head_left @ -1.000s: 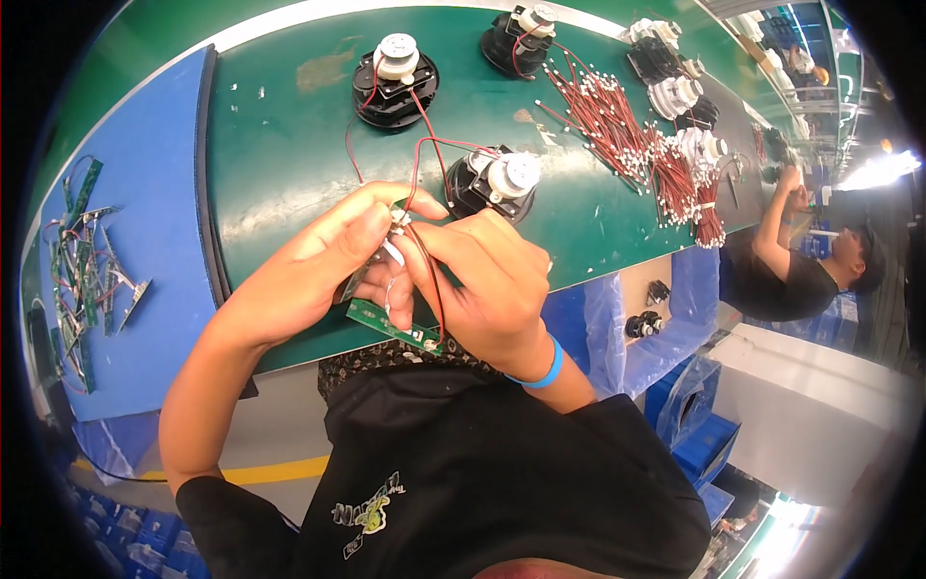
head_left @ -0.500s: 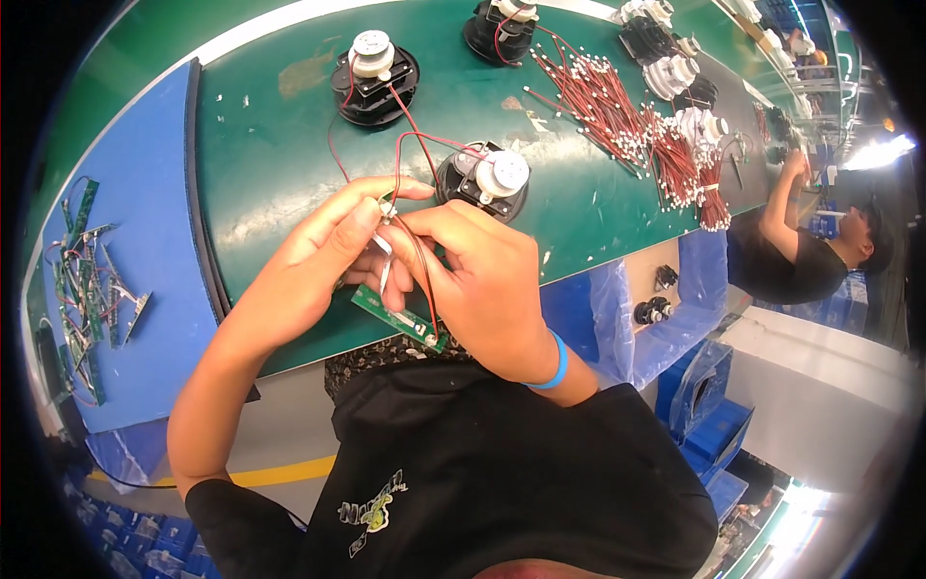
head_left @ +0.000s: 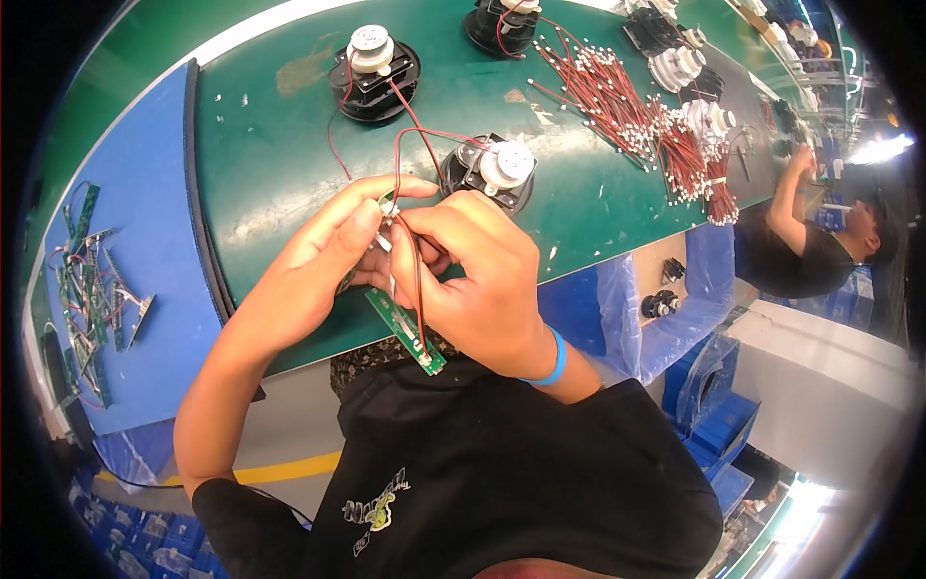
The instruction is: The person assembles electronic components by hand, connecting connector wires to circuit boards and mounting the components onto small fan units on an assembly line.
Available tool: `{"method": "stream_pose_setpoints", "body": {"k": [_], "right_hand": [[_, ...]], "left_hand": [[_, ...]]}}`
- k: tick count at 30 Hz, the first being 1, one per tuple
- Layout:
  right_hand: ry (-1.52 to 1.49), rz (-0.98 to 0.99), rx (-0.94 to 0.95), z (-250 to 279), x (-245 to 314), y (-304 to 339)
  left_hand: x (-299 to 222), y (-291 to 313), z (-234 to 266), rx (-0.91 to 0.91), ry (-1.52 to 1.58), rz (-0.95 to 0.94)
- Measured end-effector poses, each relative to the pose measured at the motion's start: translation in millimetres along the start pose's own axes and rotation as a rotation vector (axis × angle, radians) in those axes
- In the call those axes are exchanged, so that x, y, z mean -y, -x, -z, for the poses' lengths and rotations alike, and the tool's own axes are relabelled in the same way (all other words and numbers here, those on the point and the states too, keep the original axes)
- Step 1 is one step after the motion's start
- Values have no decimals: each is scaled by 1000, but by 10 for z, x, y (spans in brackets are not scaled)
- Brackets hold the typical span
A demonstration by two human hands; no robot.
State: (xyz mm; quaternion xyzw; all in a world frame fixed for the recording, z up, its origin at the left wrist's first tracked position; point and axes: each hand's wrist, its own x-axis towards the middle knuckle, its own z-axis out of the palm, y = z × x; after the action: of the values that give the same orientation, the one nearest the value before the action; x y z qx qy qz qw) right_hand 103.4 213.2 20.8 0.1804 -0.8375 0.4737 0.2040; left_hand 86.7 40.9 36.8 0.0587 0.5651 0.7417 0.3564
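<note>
My left hand is closed, its thumb and index finger pinching a small white connector. Close against it, my right hand has its fingertips closed on dark red wires just below that connector. From the wires hangs a narrow green circuit board, tilted, beneath both hands; its upper end is hidden by fingers. A red wire runs from the connector to a white motor on a round black base, just beyond my right hand. A pale strip shows between my fingers.
Similar motor units stand farther back on the green tabletop. Bundles of red wires with white ends lie at right. Several circuit boards are piled on the blue sheet. A lined box and a co-worker are at right.
The circuit board's lower end has swung down and now hangs more steeply. Both hands keep their pinch near the connector, my right fingers shifting slightly. The whole view has moved a little.
</note>
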Motion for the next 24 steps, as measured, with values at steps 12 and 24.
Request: {"method": "stream_pose_setpoints", "body": {"k": [12, 24], "right_hand": [[-200, -236, -37, -42, -49, 68], [-60, -115, -96, -92, -46, 16]], "left_hand": [[24, -53, -50, -63, 63, -15], [33, -89, -12, -86, 3, 26]]}}
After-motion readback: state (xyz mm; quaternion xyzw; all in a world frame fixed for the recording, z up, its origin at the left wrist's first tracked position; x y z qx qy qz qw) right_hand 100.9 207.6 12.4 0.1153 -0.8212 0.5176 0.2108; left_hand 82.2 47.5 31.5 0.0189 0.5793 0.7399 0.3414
